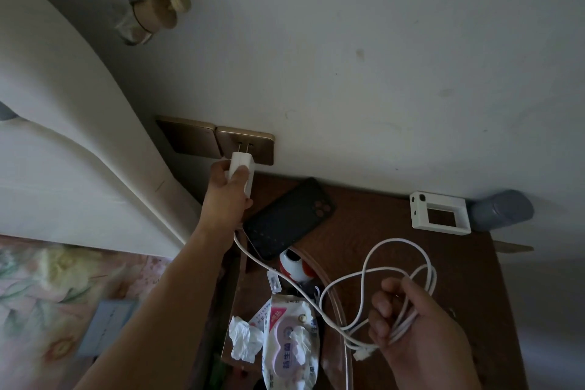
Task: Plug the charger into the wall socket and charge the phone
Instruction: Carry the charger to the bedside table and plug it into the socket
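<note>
My left hand [226, 191] grips a white charger block [243, 169] and holds it up at the gold wall socket [259, 144]. The two prongs touch the socket's slots and still show between block and plate. A white cable [367, 266] runs from the charger across the table into my right hand [411, 323], which is closed around several coils of it. The cable's free plug [364, 354] hangs just left of that hand. The dark phone [289, 218] lies face down on the brown bedside table [459, 263], below the socket.
A gold switch plate [186, 136] sits left of the socket. On the table are a wet-wipes pack [289, 342], crumpled tissue [245, 337], a red-and-white object [294, 264], a white frame-shaped box [440, 212] and a grey cylinder [503, 209]. A padded headboard [79, 136] and floral bedding [47, 294] lie left.
</note>
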The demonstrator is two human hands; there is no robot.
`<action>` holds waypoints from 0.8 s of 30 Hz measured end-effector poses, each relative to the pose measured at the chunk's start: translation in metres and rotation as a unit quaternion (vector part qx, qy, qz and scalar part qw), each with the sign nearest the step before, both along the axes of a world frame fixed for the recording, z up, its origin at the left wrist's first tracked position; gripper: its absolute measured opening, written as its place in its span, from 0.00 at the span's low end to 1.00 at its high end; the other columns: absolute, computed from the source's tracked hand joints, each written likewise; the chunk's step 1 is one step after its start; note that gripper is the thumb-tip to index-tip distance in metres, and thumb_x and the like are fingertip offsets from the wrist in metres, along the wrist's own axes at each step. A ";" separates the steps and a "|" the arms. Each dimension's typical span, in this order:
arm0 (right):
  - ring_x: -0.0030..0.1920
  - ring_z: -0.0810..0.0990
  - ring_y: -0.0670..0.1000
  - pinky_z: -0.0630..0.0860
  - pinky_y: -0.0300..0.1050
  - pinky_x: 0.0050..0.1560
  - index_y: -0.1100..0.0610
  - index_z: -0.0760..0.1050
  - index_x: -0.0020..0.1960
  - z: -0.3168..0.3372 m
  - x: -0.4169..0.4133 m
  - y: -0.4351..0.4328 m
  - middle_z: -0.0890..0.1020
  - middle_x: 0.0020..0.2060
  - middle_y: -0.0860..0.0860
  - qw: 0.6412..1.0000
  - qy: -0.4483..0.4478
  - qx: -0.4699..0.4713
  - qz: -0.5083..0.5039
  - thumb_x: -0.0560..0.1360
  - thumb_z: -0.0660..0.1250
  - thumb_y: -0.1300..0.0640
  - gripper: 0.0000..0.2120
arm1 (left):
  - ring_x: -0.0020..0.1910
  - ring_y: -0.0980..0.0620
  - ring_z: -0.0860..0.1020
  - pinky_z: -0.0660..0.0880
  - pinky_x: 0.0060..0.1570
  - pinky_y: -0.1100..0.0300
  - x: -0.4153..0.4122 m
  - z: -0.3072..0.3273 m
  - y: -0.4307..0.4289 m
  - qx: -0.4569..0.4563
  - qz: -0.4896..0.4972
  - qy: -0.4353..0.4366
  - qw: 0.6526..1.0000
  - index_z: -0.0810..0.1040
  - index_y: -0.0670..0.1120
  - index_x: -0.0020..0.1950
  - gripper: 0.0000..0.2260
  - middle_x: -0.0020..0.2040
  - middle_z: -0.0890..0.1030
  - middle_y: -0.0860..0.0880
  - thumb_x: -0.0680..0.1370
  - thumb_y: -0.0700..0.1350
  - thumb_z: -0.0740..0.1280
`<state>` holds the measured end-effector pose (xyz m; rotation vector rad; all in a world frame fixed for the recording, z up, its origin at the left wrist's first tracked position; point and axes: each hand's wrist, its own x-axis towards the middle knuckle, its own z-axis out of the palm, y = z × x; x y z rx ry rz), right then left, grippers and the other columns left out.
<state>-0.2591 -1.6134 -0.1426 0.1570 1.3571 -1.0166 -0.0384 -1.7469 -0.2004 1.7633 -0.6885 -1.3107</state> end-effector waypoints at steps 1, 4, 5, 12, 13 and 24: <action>0.18 0.66 0.50 0.60 0.42 0.24 0.60 0.71 0.37 0.000 0.000 0.000 0.70 0.21 0.53 1.000 0.001 0.000 0.001 0.80 0.55 0.52 0.17 | 0.58 0.46 0.70 0.77 0.50 0.53 0.001 0.000 0.001 -0.002 0.004 0.009 1.000 0.65 0.55 0.68 0.17 0.67 0.67 0.45 0.80 0.50 0.60; 0.18 0.66 0.50 0.59 0.42 0.25 0.60 0.72 0.36 0.001 0.001 0.000 0.71 0.21 0.53 1.000 -0.001 0.000 0.003 0.79 0.55 0.52 0.17 | 0.57 0.48 0.71 0.77 0.52 0.53 0.003 0.000 0.003 -0.013 0.020 0.032 0.999 0.68 0.56 0.63 0.13 0.66 0.68 0.46 0.79 0.50 0.63; 0.17 0.66 0.50 0.59 0.42 0.26 0.60 0.72 0.36 0.001 0.002 0.000 0.71 0.21 0.53 1.000 -0.001 0.002 0.003 0.79 0.55 0.52 0.17 | 0.57 0.48 0.71 0.78 0.52 0.52 0.004 0.000 0.003 -0.017 0.026 0.040 0.999 0.69 0.56 0.63 0.13 0.66 0.68 0.46 0.78 0.50 0.63; 0.16 0.66 0.49 0.61 0.39 0.17 0.60 0.71 0.36 0.002 0.006 0.000 0.70 0.19 0.53 1.000 0.000 0.005 0.005 0.80 0.55 0.53 0.18 | 0.58 0.47 0.73 0.79 0.52 0.51 0.005 0.001 0.004 -0.024 0.041 0.069 0.996 0.71 0.54 0.64 0.16 0.66 0.68 0.45 0.76 0.50 0.66; 0.16 0.66 0.49 0.61 0.40 0.16 0.60 0.71 0.36 0.002 0.006 0.000 0.70 0.20 0.53 1.000 0.001 0.004 0.005 0.80 0.54 0.53 0.18 | 0.57 0.47 0.73 0.79 0.52 0.51 0.005 0.002 0.003 -0.021 0.045 0.070 0.996 0.71 0.53 0.64 0.16 0.66 0.68 0.45 0.76 0.51 0.66; 0.18 0.66 0.50 0.59 0.42 0.25 0.60 0.71 0.37 0.001 0.004 0.002 0.70 0.21 0.53 1.000 0.006 0.003 0.010 0.80 0.54 0.53 0.17 | 0.60 0.43 0.73 0.79 0.54 0.48 0.004 0.006 -0.004 0.020 0.082 0.119 0.989 0.73 0.50 0.64 0.18 0.65 0.70 0.43 0.75 0.47 0.69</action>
